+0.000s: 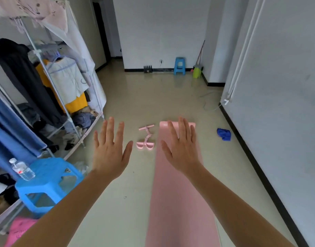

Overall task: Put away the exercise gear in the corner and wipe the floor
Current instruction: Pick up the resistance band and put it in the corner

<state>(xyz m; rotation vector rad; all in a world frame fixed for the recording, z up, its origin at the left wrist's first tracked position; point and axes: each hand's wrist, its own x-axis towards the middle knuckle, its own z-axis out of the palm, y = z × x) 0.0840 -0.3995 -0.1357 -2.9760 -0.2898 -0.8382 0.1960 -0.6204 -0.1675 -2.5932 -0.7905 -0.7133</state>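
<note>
Pink yoga mat lies unrolled on the floor, a pink pedal resistance band just beside its far left edge; left hand and right hand hover with fingers spread wide, holding nothing; blue cloth lies near the wall

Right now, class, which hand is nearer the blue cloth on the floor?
Right. The right hand is held open over the pink mat, with the blue cloth to its right; the left hand is farther left, past the pink pedal puller.
</note>
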